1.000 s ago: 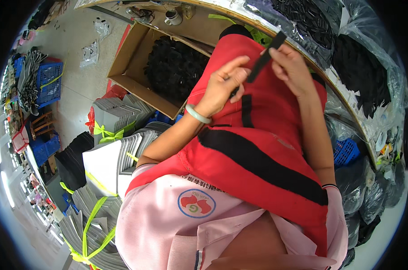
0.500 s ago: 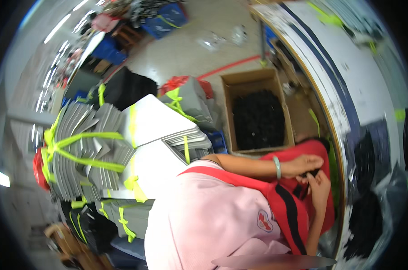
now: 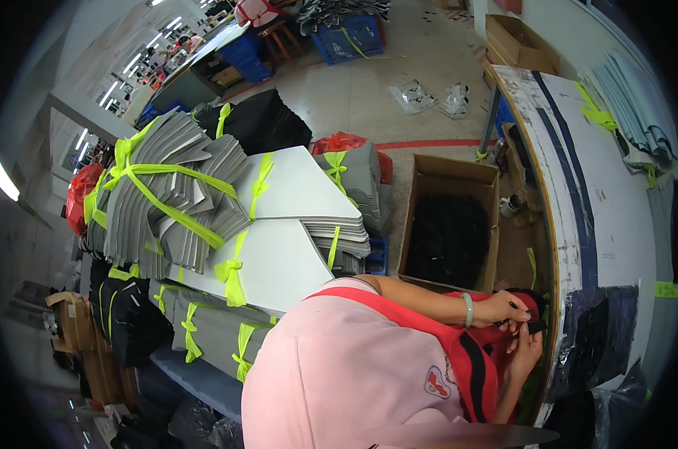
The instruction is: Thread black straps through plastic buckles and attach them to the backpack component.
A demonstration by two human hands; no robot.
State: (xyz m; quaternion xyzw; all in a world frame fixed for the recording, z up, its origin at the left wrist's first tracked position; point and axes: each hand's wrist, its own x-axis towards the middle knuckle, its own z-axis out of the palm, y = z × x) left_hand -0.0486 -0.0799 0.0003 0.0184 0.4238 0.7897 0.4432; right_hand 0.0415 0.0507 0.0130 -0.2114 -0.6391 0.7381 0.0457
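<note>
A flat, matte black strip point(image 3: 537, 327) is being pinched between the fingertips of the left hand point(image 3: 496, 308) and right hand point(image 3: 528, 352), over the lap. Its visible end is being pointed toward a chipped, white-topped table point(image 3: 615, 224); its full long axis is being hidden by fingers. Small black pieces point(image 3: 447, 236) are being held in an open, rectangular brown cardboard box point(image 3: 455, 179).

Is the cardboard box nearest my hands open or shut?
Open: nothing covers the cardboard box, and black pieces inside show from above.
</note>
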